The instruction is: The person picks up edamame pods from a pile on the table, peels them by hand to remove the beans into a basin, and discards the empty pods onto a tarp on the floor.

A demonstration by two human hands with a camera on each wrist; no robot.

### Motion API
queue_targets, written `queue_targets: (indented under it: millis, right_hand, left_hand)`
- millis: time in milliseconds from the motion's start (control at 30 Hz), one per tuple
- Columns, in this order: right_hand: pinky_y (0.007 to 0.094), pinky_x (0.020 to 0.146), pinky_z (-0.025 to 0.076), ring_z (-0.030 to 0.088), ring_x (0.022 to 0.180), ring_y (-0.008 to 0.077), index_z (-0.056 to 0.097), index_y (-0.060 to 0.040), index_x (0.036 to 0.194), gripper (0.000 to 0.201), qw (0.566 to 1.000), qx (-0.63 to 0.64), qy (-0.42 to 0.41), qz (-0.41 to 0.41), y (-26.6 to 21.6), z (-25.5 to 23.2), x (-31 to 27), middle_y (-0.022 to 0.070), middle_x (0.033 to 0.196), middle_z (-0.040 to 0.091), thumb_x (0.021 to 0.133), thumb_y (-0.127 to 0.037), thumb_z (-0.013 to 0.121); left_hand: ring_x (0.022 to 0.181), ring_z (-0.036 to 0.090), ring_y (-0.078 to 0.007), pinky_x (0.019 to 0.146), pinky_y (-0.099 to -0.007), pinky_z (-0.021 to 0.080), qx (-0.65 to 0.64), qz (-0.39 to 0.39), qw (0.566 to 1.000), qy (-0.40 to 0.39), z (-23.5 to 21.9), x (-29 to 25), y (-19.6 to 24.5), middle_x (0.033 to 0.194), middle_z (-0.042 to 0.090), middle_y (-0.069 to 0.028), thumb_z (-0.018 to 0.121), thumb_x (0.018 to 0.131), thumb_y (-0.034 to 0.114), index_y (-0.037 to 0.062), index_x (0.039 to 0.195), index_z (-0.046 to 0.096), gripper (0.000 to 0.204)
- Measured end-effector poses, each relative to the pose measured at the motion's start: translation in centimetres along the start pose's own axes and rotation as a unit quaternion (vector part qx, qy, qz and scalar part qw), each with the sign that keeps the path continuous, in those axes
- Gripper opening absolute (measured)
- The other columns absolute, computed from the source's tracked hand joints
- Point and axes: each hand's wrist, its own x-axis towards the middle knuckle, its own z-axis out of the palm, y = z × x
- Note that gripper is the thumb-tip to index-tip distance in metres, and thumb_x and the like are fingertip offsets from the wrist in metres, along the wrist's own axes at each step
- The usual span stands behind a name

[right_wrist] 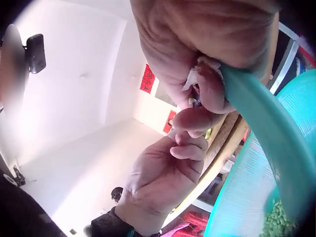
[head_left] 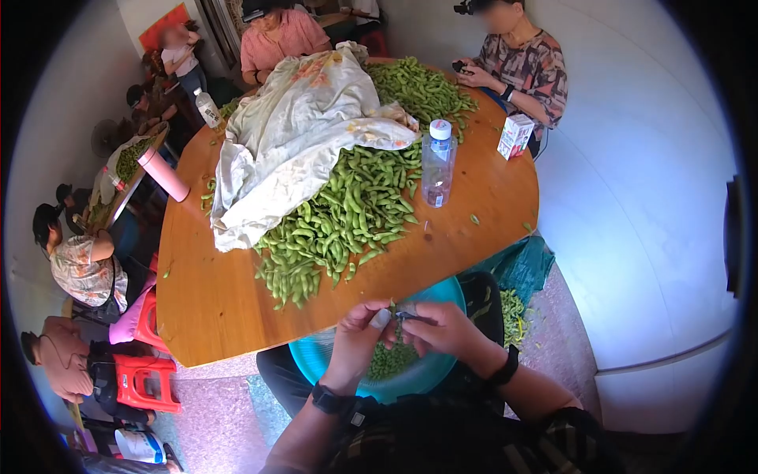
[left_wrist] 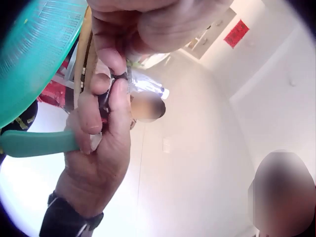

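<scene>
Above a teal basin point(head_left: 454, 294) holding shelled green beans point(head_left: 391, 362), both hands meet at the fingertips. The left hand point(head_left: 355, 341) point(left_wrist: 168, 19) pinches a small greenish thing, probably a pod point(head_left: 393, 306); a white piece point(head_left: 380, 318) shows at its fingers. The right hand point(head_left: 454, 332) point(right_wrist: 207, 37) curls round a small dark tool point(head_left: 417, 318), its tip by the left fingertips. In the wrist views a teal handle-like piece point(left_wrist: 44, 143) point(right_wrist: 266, 128) runs out from the right hand. Fingers partly hide what is pinched.
A wooden table point(head_left: 213, 316) bears a heap of green pods point(head_left: 339, 217), a stained white cloth point(head_left: 292, 150), a clear bottle point(head_left: 438, 170), a small box point(head_left: 515, 136) and a pink flask point(head_left: 163, 175). Several people sit around. Pods and a teal bag point(head_left: 525, 265) lie right of the basin.
</scene>
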Motion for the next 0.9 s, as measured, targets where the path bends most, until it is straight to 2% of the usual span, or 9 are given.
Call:
queue_targets:
  millis: [233, 367, 400, 433, 533, 667, 733, 867, 900]
  right_hand:
    - [0.022, 0.048, 0.039, 0.051, 0.054, 0.0066, 0.06, -0.0003, 0.102, 0.012, 0.993, 0.109, -0.006, 0.038, 0.2, 0.3, -0.4, 0.0022, 0.078, 0.061, 0.096, -0.01, 0.057]
    - [0.0229, 0.048, 0.038, 0.051, 0.054, 0.0067, 0.061, -0.0004, 0.105, 0.013, 0.993, 0.112, 0.012, 0.041, 0.5, 0.7, -0.2, 0.0025, 0.077, 0.061, 0.095, -0.009, 0.057]
    - [0.0234, 0.048, 0.038, 0.05, 0.053, 0.0071, 0.061, -0.0003, 0.104, 0.013, 0.998, 0.03, 0.055, 0.002, 0.2, 1.0, -0.3, 0.0026, 0.076, 0.061, 0.094, -0.008, 0.057]
    - [0.0239, 0.049, 0.038, 0.049, 0.053, 0.0074, 0.061, -0.0002, 0.104, 0.013, 0.993, -0.051, 0.097, -0.036, 0.0, 1.2, -0.4, 0.0028, 0.075, 0.061, 0.094, -0.007, 0.057]
    - [0.0247, 0.05, 0.039, 0.048, 0.053, 0.0075, 0.06, 0.0001, 0.103, 0.012, 0.95, -0.198, 0.134, -0.199, 1.4, 1.8, -0.4, 0.0031, 0.073, 0.061, 0.093, -0.006, 0.058]
    - [0.0235, 0.051, 0.04, 0.05, 0.055, 0.0071, 0.061, 0.0005, 0.102, 0.012, 0.96, -0.149, 0.151, -0.182, -0.1, 2.5, -1.4, 0.003, 0.073, 0.062, 0.093, -0.007, 0.058]
    - [0.0223, 0.051, 0.042, 0.053, 0.057, 0.0068, 0.061, 0.0007, 0.101, 0.013, 0.996, 0.002, 0.084, -0.023, -0.5, 2.0, -1.7, 0.0029, 0.073, 0.062, 0.093, -0.009, 0.059]
    - [0.0202, 0.051, 0.042, 0.054, 0.058, 0.0048, 0.061, 0.0006, 0.099, 0.014, 0.996, 0.074, 0.054, 0.008, 0.4, 1.6, -1.5, 0.0015, 0.074, 0.061, 0.093, -0.012, 0.059]
    - [0.023, 0.051, 0.043, 0.056, 0.057, 0.01, 0.061, 0.0002, 0.099, 0.013, 0.997, 0.052, 0.058, 0.015, 1.1, 1.5, -1.3, 0.0042, 0.072, 0.062, 0.093, -0.011, 0.059]
  left_hand:
    - [0.066, 0.055, -0.0094, 0.058, -0.022, 0.043, -0.063, -0.084, 0.994, 0.007, 0.2, -0.8, 0.5, 0.082, 0.062, -0.0022, 0.056, 0.097, 0.007, 0.0068, 0.111, 0.063, 0.015]
    - [0.067, 0.06, -0.0152, 0.06, -0.0264, 0.048, 0.015, -0.035, 0.999, 0.017, 0.9, -1.0, 0.2, 0.084, 0.064, -0.0059, 0.059, 0.093, 0.004, 0.0051, 0.116, 0.062, 0.022]
    - [0.073, 0.063, -0.0192, 0.064, -0.0292, 0.052, 0.341, 0.173, 0.924, 0.022, 1.4, -1.2, 0.6, 0.089, 0.065, -0.0103, 0.058, 0.088, 0.0, 0.0035, 0.121, 0.06, 0.033]
    - [0.079, 0.067, -0.0233, 0.068, -0.0319, 0.055, 0.615, 0.353, 0.704, 0.024, 1.9, -1.5, 0.8, 0.093, 0.066, -0.0146, 0.058, 0.082, -0.004, 0.0019, 0.126, 0.058, 0.045]
    - [0.085, 0.068, -0.0308, 0.073, -0.0364, 0.056, 0.65, 0.307, 0.694, 0.027, 2.3, -2.2, 0.8, 0.1, 0.065, -0.0198, 0.057, 0.073, -0.006, -0.0001, 0.133, 0.052, 0.06]
    - [0.083, 0.068, -0.031, 0.07, -0.0333, 0.056, 0.629, 0.319, 0.709, -0.005, 1.5, -1.9, 1.5, 0.096, 0.066, -0.0191, 0.058, 0.087, -0.002, -0.0028, 0.127, 0.056, 0.04]
    - [0.083, 0.07, -0.0241, 0.069, -0.0314, 0.056, 0.468, 0.327, 0.82, -0.028, 0.6, -1.2, 0.5, 0.098, 0.068, -0.0162, 0.057, 0.092, 0.0, -0.0035, 0.126, 0.056, 0.035]
    - [0.079, 0.068, -0.017, 0.07, -0.0273, 0.054, 0.355, 0.24, 0.903, -0.032, 0.1, -1.6, -0.1, 0.088, 0.069, -0.0136, 0.061, 0.093, 0.007, -0.0004, 0.12, 0.062, 0.028]
    - [0.078, 0.067, -0.0153, 0.069, -0.0274, 0.054, 0.294, 0.152, 0.943, -0.035, 0.3, -1.9, 0.2, 0.087, 0.068, -0.0114, 0.059, 0.093, 0.005, -0.0008, 0.12, 0.06, 0.027]
